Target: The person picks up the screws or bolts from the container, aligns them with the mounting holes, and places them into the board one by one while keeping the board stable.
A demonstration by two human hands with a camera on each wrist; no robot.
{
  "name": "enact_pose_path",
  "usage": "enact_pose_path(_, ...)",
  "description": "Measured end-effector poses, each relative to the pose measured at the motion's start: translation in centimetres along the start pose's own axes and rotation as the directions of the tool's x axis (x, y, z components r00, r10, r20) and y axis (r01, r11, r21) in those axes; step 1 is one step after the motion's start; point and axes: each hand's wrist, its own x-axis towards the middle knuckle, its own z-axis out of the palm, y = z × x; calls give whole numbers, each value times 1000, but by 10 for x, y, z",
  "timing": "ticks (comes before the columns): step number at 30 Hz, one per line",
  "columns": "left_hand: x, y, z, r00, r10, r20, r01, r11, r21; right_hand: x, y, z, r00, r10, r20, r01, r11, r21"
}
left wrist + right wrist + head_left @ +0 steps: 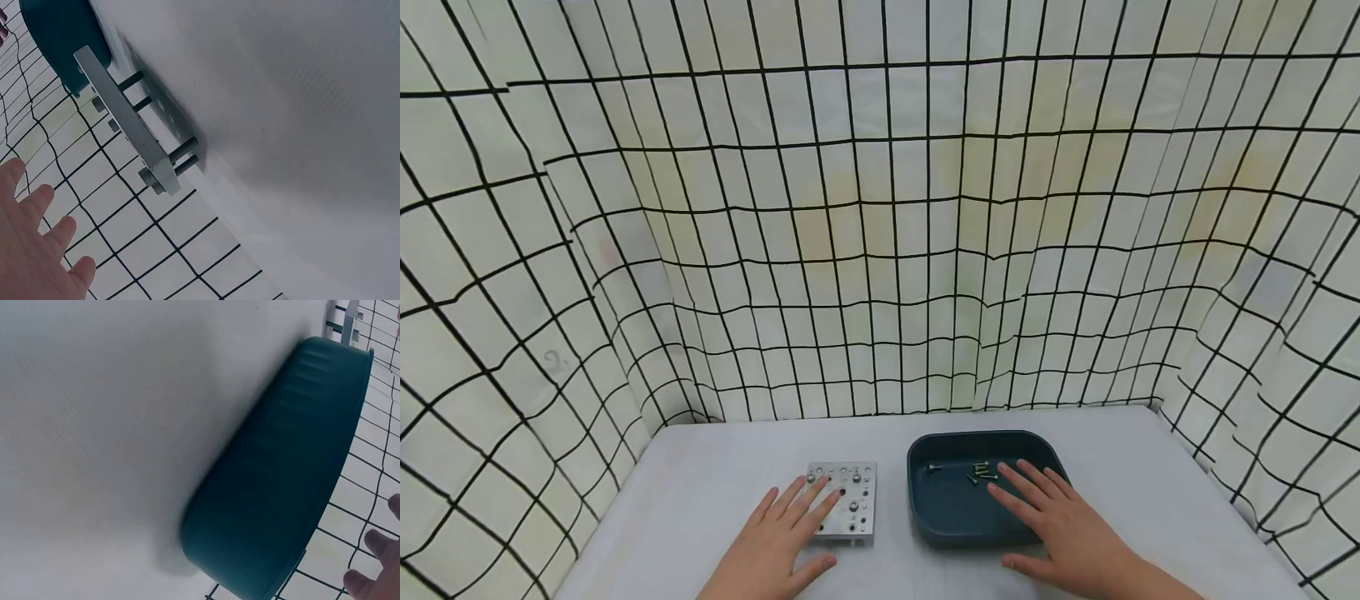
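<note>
A square metal plate (863,492) with holes and several bolt heads stands on the table, raised on threaded bolts (182,150) that stick out below it in the left wrist view. My left hand (778,537) has its fingers spread, overlapping the plate's left part in the head view. To the right, a dark teal tray (947,521) holds several small screws (981,472) on its floor. My right hand (1067,533) is spread with straight fingers over the tray's right side. Neither hand grips anything.
The white tabletop (700,467) carries the plate and the tray side by side, with a narrow gap between them. White cloth walls (917,275) with a black grid enclose the table at the back and both sides.
</note>
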Motion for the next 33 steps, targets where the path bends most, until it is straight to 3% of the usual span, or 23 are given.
enact_pose_path(5, -1, -2, 3, 1000, -30, -1, 30, 1000, -7, 4, 0, -6, 998, 28, 49, -29, 999, 19)
enact_pose_path(14, -1, -9, 5, 990, -102, 93, 111, 990, -92, 13, 3, -10, 984, 70, 166, -92, 987, 131)
enact_pose_path(18, 0, -14, 5, 978, -150, 147, 175, 969, -173, 20, 4, -14, 969, 84, 231, -123, 980, 159)
enact_pose_path(28, 2, -23, 10, 916, -306, 261, 367, 900, -235, 40, 15, -20, 962, 46, 270, -96, 980, 173)
enact_pose_path(33, 1, -30, 14, 877, -355, 324, 449, 845, -290, 54, 21, -21, 944, 60, 325, -122, 977, 174)
